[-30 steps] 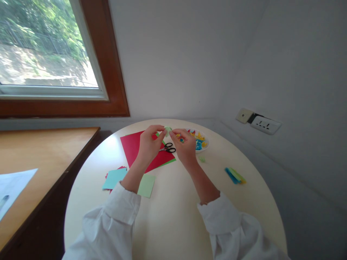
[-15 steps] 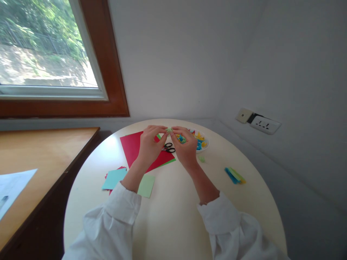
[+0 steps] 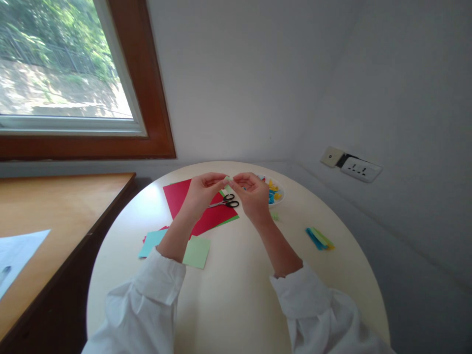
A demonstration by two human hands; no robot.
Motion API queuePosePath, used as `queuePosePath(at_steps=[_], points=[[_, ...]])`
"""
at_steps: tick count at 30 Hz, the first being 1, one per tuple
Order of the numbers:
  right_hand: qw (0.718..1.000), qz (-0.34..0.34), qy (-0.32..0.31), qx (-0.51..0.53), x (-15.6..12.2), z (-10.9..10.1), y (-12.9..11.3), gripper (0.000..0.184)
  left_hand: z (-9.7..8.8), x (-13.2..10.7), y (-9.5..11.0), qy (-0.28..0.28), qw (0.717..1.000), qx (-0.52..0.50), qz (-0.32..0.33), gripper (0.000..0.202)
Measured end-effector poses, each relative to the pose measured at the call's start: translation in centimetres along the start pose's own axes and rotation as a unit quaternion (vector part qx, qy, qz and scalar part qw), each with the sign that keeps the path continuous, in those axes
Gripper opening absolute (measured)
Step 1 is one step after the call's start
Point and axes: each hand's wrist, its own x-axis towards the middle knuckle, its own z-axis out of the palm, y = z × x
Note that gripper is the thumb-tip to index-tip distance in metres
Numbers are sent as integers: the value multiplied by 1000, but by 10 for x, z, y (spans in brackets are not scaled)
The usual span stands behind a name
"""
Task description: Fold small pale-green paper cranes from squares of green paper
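Observation:
Between the fingertips of both hands is a small folded piece of pale green paper. My left hand pinches it from the left, and my right hand from the right, thumbs on the near side. Just below the fingers lie black-handled scissors on a sheet of red paper, with green paper showing under its edge. Behind my right hand, partly hidden, stands a white plate of small yellow, blue and red folded pieces.
Pale green square paper and light blue square paper lie nearer, by my left forearm. Blue, green and yellow strips sit at the right. A small green piece rests near the plate. A wooden desk adjoins at left.
The green paper has turned in my fingers and now shows a longer flat face. My left forearm has shifted slightly left, uncovering more of the scissors and the green square.

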Motion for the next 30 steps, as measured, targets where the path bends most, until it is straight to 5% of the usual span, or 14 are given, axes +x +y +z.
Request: queuePosePath(at_steps=[8,14,30], points=[[998,40,-34,30,-2,5,1,22,4,0,1,49,998,-5,25,14],[997,29,-53,55,-2,5,-1,15,3,0,4,20,997,22,74,9],[971,162,-111,139,-1,-1,-10,30,-5,2,-1,-25,1000,6,-1,25]])
